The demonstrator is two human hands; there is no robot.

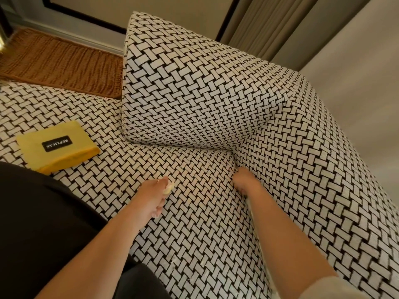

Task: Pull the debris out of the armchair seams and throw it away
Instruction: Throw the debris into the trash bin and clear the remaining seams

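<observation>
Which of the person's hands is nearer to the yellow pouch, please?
Left. The left hand rests on the seat right of the yellow pouch; the right hand is farther right, at the seam.

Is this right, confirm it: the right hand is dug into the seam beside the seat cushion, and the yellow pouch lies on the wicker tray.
One thing is wrong. The head view shows the yellow pouch lying on the patterned seat cushion, not on the wicker tray behind it. The right hand is indeed dug into the seam.

Armchair (194, 93) in matt, coarse woven cloth; brown wicker mat (64, 65) beside it.
</observation>
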